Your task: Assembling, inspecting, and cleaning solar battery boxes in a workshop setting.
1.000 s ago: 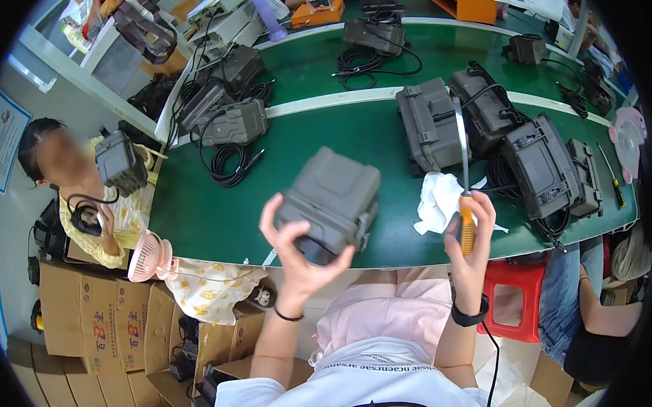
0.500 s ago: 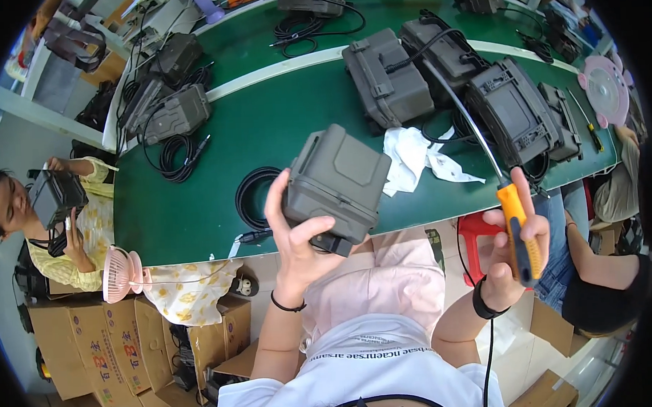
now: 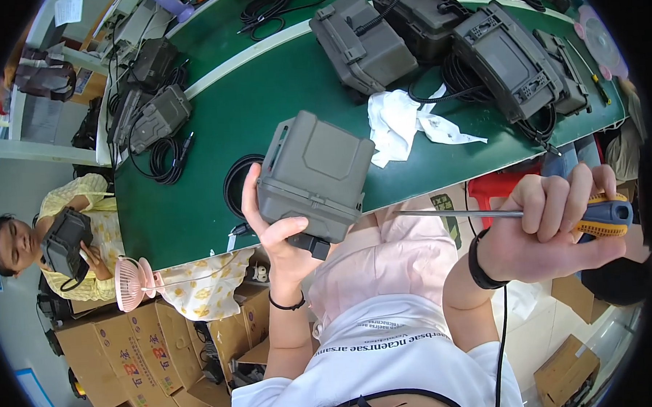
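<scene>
A grey-green plastic box (image 3: 317, 171) with a raised lid panel is held up over the table's near edge. My left hand (image 3: 280, 242) grips it from below and the left side, with a black latch or bracket showing under it. A coiled black cable (image 3: 236, 189) lies behind the box on its left side; whether it joins the box is hidden. At the right, my right hand (image 3: 552, 226) is wrapped round a screwdriver (image 3: 607, 217) with a yellow and dark blue handle. Its long metal shaft points left, its tip just below the box's right side.
Crumpled white cloth (image 3: 392, 124) lies on the green table (image 3: 227, 106). Several more grey boxes (image 3: 512, 57) with cables stand at the back and right. Another screwdriver (image 3: 597, 86) rests at the right edge. A co-worker (image 3: 69, 229) at left holds a similar box; a pink fan (image 3: 129, 283) is near.
My right hand has turned the screwdriver from upright, tip up, to nearly level with the tip leftward. The box has shifted slightly left and up in view, still in my left hand.
</scene>
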A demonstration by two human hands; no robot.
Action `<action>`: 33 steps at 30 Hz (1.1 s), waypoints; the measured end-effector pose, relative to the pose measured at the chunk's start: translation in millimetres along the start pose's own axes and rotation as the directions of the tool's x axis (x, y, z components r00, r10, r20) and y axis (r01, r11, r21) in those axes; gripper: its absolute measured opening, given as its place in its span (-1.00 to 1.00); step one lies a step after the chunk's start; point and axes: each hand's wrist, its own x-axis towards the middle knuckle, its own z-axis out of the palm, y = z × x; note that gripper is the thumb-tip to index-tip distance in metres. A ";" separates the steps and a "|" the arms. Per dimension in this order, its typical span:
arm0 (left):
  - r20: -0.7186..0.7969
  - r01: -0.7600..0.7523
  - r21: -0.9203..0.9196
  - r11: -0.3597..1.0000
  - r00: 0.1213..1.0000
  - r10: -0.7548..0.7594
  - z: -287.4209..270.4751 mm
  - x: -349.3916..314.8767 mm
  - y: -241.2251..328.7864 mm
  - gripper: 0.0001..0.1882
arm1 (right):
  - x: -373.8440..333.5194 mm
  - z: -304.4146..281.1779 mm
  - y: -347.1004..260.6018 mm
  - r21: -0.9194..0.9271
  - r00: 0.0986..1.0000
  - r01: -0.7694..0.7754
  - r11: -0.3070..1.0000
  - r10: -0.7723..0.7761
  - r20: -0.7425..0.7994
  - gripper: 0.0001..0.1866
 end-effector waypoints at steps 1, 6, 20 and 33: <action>0.001 -0.002 0.014 1.000 1.000 0.002 -0.3 0.6 0.2 -0.14 | 0.4 2.0 3.3 -0.005 1.000 0.002 1.000 -0.002 -0.007 -0.44; -0.003 0.014 -0.009 1.000 1.000 -0.014 -0.9 1.5 -1.0 -0.14 | -1.4 8.2 20.8 0.096 0.999 -0.006 0.995 0.002 0.041 -0.36; 0.014 0.036 0.019 0.999 0.999 -0.036 -1.4 3.9 1.1 -0.10 | -2.3 9.3 32.9 0.137 1.000 -0.012 0.991 0.014 -0.009 -0.47; -0.015 0.016 0.010 1.000 1.000 -0.016 -1.0 2.8 -4.3 -0.11 | 0.8 13.3 34.3 0.072 0.998 -0.053 0.996 0.051 0.032 -0.44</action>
